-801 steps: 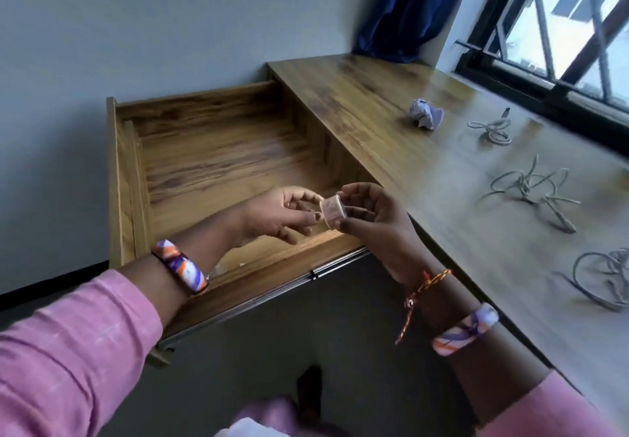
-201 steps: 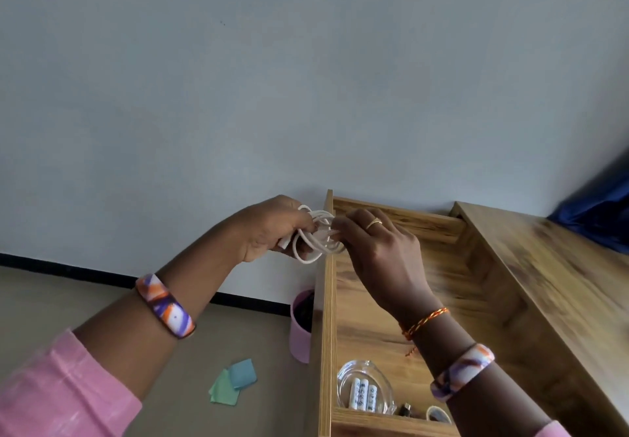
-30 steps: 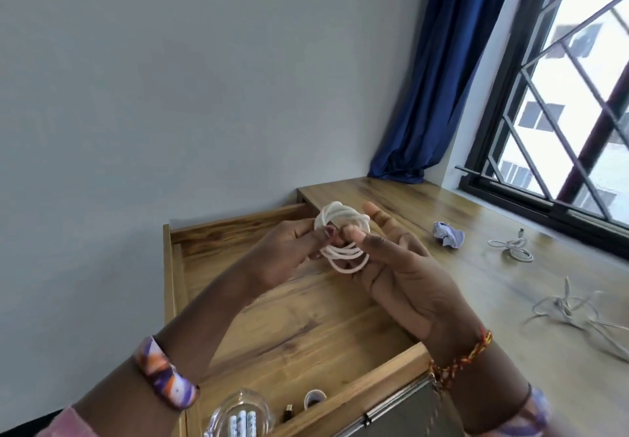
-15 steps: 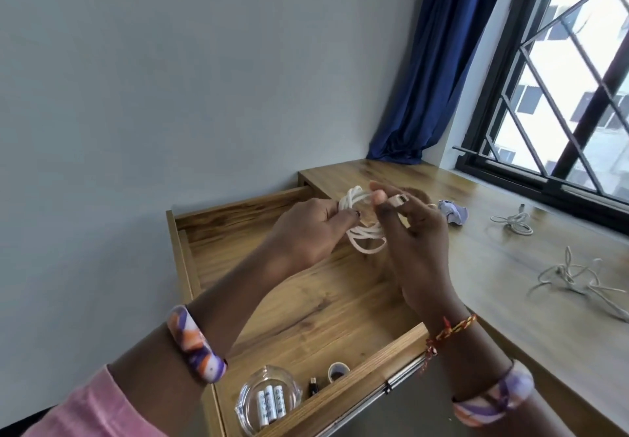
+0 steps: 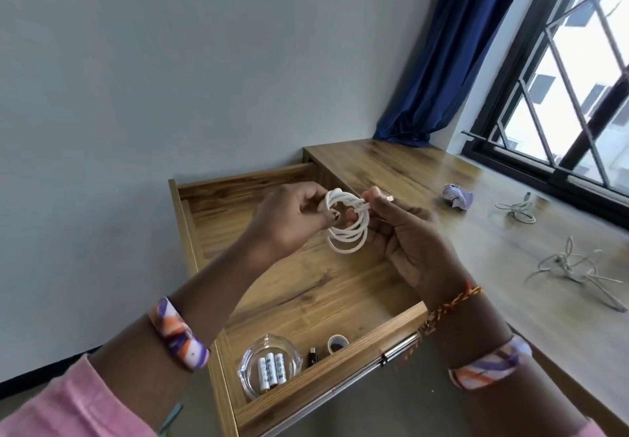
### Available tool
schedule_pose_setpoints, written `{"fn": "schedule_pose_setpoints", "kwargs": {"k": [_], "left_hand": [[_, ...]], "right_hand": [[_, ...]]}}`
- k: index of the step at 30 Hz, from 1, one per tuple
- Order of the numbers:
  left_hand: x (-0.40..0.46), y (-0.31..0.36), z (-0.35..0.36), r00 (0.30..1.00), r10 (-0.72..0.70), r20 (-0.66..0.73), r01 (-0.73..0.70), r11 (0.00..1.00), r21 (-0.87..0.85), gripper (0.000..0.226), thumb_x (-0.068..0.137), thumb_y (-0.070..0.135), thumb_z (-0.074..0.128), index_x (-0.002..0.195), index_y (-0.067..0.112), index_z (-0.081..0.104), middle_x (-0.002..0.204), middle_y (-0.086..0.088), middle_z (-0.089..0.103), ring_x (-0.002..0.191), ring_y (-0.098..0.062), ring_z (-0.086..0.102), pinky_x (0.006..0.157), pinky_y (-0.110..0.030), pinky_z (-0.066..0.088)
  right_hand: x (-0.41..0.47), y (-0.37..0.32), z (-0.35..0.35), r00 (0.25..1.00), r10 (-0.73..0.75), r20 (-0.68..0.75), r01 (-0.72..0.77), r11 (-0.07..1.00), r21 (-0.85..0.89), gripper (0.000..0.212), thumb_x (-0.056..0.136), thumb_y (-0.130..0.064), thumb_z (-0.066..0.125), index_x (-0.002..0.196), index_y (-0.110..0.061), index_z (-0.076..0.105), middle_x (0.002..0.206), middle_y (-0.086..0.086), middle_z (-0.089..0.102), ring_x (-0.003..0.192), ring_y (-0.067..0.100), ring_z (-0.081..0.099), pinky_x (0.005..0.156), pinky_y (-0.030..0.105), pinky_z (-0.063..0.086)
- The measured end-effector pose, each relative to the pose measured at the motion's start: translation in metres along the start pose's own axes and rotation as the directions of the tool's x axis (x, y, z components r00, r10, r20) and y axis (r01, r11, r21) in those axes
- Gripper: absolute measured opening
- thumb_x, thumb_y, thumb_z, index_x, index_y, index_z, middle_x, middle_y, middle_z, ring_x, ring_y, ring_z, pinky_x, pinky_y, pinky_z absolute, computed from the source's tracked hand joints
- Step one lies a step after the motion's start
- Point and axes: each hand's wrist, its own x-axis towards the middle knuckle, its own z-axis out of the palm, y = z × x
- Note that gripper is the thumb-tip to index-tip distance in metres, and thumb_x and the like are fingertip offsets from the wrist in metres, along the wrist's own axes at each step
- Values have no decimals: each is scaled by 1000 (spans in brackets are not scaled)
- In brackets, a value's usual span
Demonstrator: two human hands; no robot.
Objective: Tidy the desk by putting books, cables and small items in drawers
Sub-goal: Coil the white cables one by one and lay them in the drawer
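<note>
Over the open wooden drawer [image 5: 190, 232], left hand [image 5: 289, 222] and right hand [image 5: 405, 235] both pinching a coiled white cable [image 5: 347, 225], held up in the air. Already put away at the drawer's front edge: round glass dish of white batteries [image 5: 270, 372], small black plug [image 5: 312, 357], little tape roll [image 5: 337, 343]. Still out on the wooden desk [image 5: 391, 167]: crumpled purple paper [image 5: 457, 196] and two loose grey cables [image 5: 517, 210] near the window edge.

drawer [image 5: 190, 232] back: bare | front: glass dish [image 5: 269, 372], tape roll [image 5: 338, 343]

Wooden desk [image 5: 425, 177] — crumpled cloth [image 5: 457, 196], two loose cables [image 5: 517, 210] [image 5: 575, 271]
</note>
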Motion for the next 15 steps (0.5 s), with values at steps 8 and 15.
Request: {"fn": "schedule_pose_setpoints", "kwargs": {"k": [8,15], "left_hand": [[3,-33,69,852,-399,339,505,798,-330,12,80,8,69,90,2,68,55,-2,61,40,-3,54,45,-16,50],[27,-65,131,747,-547,377,659,685,-312,4,82,4,66,79,5,66,41,2,60,34,-3,52,40,-16,48]], "right_hand": [[-21,30,-68,964,248,-98,-267,898,-350,55,59,-14,76,110,2,62,108,27,64,88,27,64,76,31,56],[-34,34,-145,927,214,-307,-345,806,-481,28,71,-12,76,98,-7,67,97,19,68,94,30,66,85,36,56]]}}
